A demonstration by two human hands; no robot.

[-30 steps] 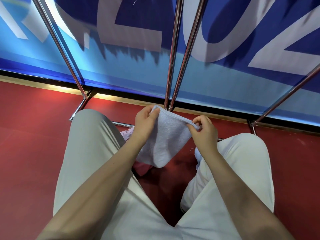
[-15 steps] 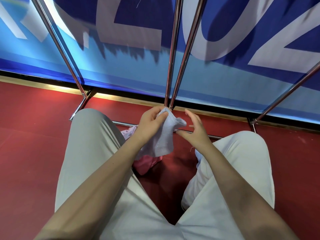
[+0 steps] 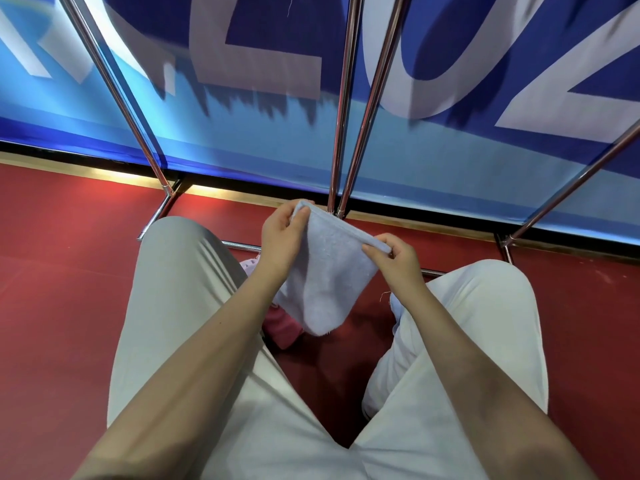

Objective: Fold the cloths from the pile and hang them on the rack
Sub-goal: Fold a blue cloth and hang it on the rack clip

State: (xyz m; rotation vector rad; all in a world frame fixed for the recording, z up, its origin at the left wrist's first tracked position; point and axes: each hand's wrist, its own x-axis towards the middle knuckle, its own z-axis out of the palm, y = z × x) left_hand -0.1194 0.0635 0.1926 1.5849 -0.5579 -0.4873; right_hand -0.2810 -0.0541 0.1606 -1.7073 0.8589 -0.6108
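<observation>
An indoor hall or event space of some kind is suggested, not a home: a smooth red floor (image 3: 69, 271) is met by a large blue banner (image 3: 242, 140) printed with oversized white letters, and a chrome metal rack (image 3: 341, 109) is set up before it.

Single head-worn wide-angle view, steeply downward and forward, close over lap, floor and rack base.

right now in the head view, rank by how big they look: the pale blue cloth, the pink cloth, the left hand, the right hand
1. pale blue cloth, largest.
2. left hand and right hand, alike, so unranked.
3. pink cloth, smallest as seen, mostly hidden behind the blue cloth and the left arm.
</observation>
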